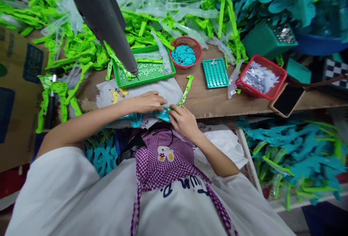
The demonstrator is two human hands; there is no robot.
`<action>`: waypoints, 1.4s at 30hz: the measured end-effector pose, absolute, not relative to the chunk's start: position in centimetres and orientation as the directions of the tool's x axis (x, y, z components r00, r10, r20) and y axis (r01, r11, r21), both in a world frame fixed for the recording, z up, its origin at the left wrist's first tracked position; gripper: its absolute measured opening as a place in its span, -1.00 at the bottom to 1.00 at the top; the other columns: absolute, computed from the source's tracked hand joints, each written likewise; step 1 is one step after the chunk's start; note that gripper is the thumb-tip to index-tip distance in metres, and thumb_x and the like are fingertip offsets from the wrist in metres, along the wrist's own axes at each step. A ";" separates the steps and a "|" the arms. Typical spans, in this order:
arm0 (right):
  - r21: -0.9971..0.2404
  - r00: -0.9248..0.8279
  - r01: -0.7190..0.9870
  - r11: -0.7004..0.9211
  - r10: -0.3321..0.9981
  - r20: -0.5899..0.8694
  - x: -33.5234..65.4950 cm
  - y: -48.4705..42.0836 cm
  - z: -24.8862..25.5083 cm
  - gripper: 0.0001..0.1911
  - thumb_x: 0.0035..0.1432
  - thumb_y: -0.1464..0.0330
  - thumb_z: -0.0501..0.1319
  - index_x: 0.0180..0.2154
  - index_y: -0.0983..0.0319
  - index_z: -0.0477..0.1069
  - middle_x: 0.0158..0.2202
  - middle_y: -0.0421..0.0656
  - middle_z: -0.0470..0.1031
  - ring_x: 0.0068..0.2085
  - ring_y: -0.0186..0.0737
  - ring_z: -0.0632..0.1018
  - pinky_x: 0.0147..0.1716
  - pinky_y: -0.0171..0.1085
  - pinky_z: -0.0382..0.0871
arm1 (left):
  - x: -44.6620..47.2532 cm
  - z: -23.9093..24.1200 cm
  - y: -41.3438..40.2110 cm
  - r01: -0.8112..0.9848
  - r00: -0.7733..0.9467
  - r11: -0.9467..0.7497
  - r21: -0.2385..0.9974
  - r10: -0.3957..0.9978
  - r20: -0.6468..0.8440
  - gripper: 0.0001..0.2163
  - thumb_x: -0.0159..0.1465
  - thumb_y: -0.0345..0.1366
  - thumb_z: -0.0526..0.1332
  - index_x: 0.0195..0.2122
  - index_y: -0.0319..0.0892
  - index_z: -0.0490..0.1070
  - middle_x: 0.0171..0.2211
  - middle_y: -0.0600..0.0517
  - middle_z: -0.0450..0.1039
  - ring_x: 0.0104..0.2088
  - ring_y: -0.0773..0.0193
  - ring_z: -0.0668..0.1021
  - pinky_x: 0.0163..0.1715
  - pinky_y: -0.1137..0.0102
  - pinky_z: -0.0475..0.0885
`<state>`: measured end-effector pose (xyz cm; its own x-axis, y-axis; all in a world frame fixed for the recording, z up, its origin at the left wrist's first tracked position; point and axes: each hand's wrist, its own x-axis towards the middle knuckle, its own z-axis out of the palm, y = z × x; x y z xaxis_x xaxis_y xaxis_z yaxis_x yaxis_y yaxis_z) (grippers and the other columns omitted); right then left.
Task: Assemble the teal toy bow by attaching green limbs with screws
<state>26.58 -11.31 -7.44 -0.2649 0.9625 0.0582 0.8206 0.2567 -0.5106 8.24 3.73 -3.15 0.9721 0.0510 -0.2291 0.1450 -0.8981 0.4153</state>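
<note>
At the near edge of the bench, my left hand (152, 102) bends its fingers over a glossy teal plastic part (163, 115). Close beside it, my right hand (184, 119) pinches the lower end of a narrow bright green plastic part (186, 91). This green part slants up and away from my fingers and meets the teal part between my hands; the join is hidden. Under my left forearm lies a pale grey cloth (168, 88) with a yellow cartoon print. A screwdriver-like tool (115, 89) rests on it.
Behind the cloth stands a green perforated tray (125, 81), with a grey pointed tool arm (108, 22) hanging over it. Rightward are a red basket (199, 56) of teal pieces, a teal tray (216, 83), a red bin (281, 83) and a phone (288, 100). Green parts (95, 53) pile behind.
</note>
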 end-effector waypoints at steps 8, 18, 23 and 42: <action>-0.742 -0.112 0.621 0.251 0.966 0.233 27.9 -12.6 -8.5 -0.68 0.39 0.26 0.09 0.07 0.14 0.49 0.21 -0.02 0.46 0.22 -0.11 0.49 0.22 -0.02 0.41 | 6.6 -3.9 3.1 0.281 0.957 -0.870 0.404 0.224 -0.184 -0.67 0.25 -0.56 0.13 -0.17 -0.05 0.62 -0.09 -0.08 0.47 -0.06 0.14 0.48 -0.14 0.30 0.22; -0.623 0.388 0.774 -0.117 0.864 0.319 36.3 -10.5 -9.1 -0.66 0.34 0.19 0.09 -0.05 0.19 0.54 0.00 0.03 0.57 0.06 -0.01 0.54 0.12 0.03 0.39 | 3.1 -2.7 -4.8 0.493 0.484 -0.564 0.663 0.811 0.330 -0.74 0.40 -0.43 0.16 0.05 -0.05 0.50 -0.08 0.00 0.46 -0.05 0.28 0.54 -0.01 0.34 0.45; -0.415 0.544 0.814 -0.407 0.784 0.299 40.5 -10.4 -10.5 -0.57 0.33 0.21 0.02 0.07 0.27 0.45 0.18 0.14 0.42 0.20 0.12 0.39 0.19 0.12 0.25 | 0.9 -4.5 -10.1 0.552 0.404 -0.582 0.597 0.813 0.419 -0.69 0.34 -0.52 0.22 0.04 -0.06 0.50 -0.14 0.02 0.48 -0.14 0.31 0.58 -0.07 0.40 0.51; -0.480 0.679 0.692 -0.540 0.713 0.176 38.7 -9.5 -3.8 -0.56 0.20 0.28 0.04 0.06 0.25 0.44 -0.02 0.05 0.56 -0.09 0.00 0.54 -0.06 -0.05 0.36 | 10.5 -1.9 -5.0 0.387 0.693 -0.624 0.679 0.683 0.232 -0.68 0.39 -0.25 0.23 0.16 -0.06 0.43 -0.05 -0.06 0.51 -0.03 0.16 0.56 -0.01 0.21 0.50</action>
<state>38.73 -9.51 -3.76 0.6788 0.7130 0.1759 0.6916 -0.5401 -0.4796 10.54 -5.05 -1.87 0.6931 0.6826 0.2319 0.3870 -0.6237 0.6791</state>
